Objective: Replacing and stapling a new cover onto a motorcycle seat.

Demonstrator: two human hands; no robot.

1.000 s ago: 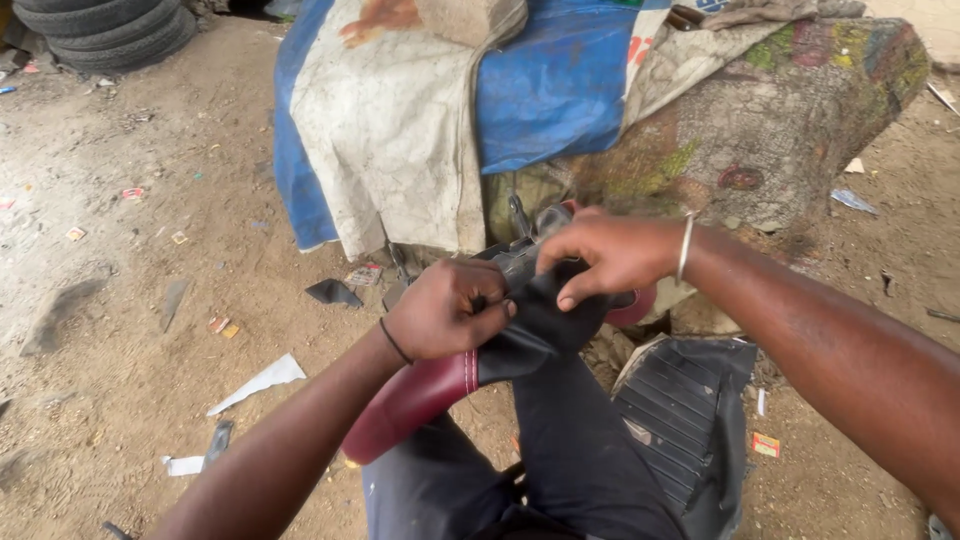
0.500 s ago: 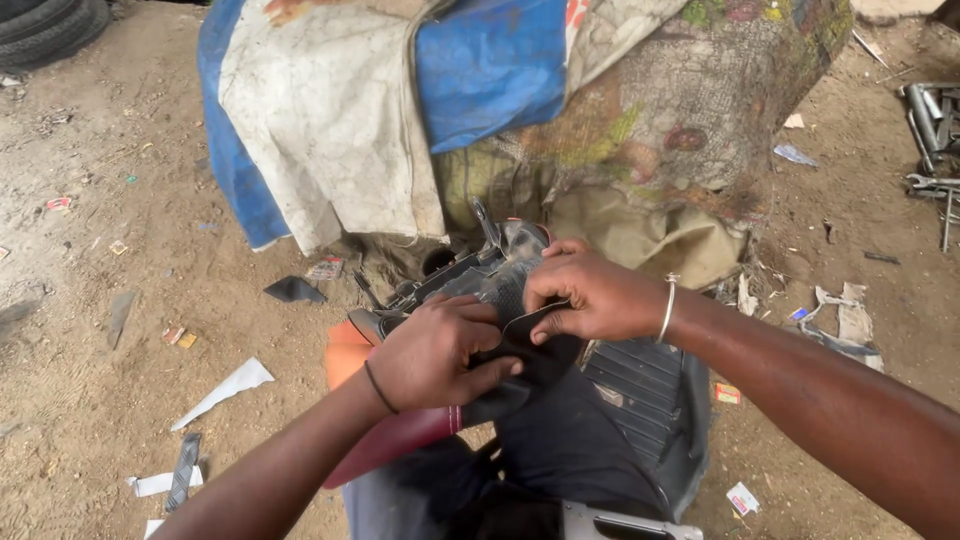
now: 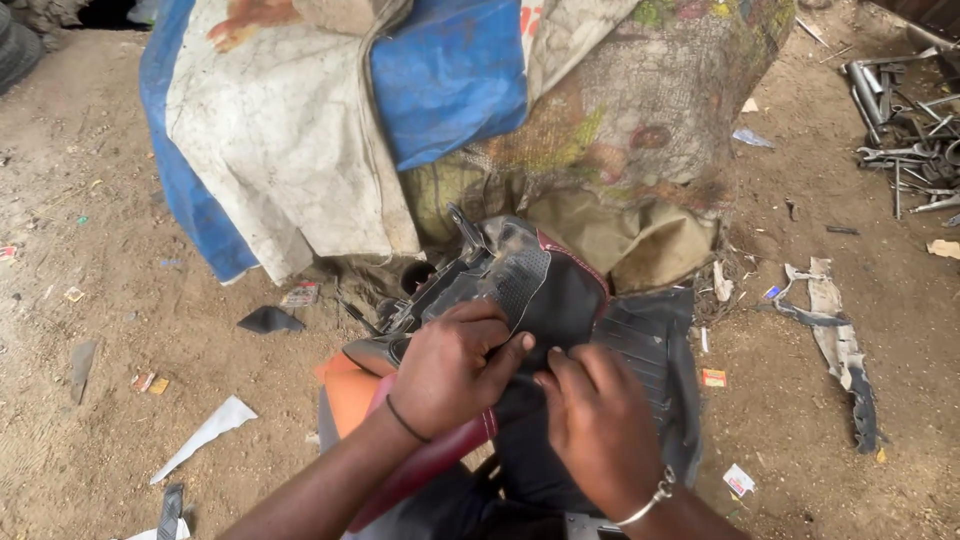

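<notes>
Black seat cover, textured and edged with dark red piping, is draped over a seat base held across the lap, in front of a mound covered by a blue and white tarpaulin and faded patterned cloth. The left hand is laid on the cover's near edge, fingers curled and pressed down on the material, thumb stretched towards the other hand. The right hand is set just beside it, fingertips bunched and pinching a fold of the cover at the seam. The step in hand is judged to be the working of the cover along the seat's edge; whether it is being fitted or pulled off cannot be told. A firm grip on the fold, with the base steadied, is probably called for next. Metal scrap lies well apart on the dirt floor.
</notes>
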